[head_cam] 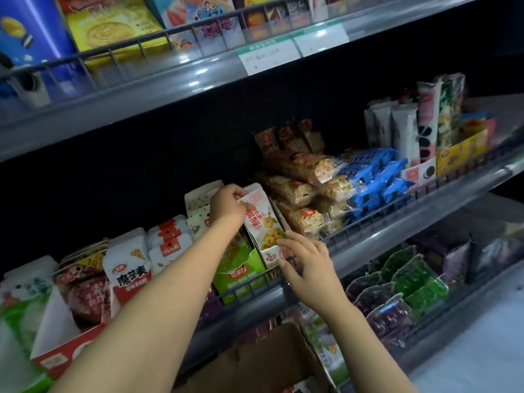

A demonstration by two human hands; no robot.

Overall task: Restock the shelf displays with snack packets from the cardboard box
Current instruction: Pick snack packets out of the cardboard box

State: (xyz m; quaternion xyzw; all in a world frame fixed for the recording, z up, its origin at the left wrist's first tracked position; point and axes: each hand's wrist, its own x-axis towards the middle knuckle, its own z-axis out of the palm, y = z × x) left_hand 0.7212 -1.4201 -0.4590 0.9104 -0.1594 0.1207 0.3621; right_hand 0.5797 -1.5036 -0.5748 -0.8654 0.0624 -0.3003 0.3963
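On the middle shelf [397,222] stands a white and orange snack packet [262,219] inside a small display carton [273,255]. My left hand [228,207] grips the packet's top edge from the left. My right hand [306,265] rests with spread fingers on the carton's front and the packet's lower right corner. A brown cardboard box [266,361] sits open below my arms at the bottom middle; its contents are mostly hidden.
A green carton [241,276] and white packets [130,268] stand left of the display carton. Rice cracker rolls [300,191] and blue packets [374,177] lie to its right. A wire rail [368,219] fronts the shelf. Biscuit boxes fill the shelf above, green and purple packets the shelf below.
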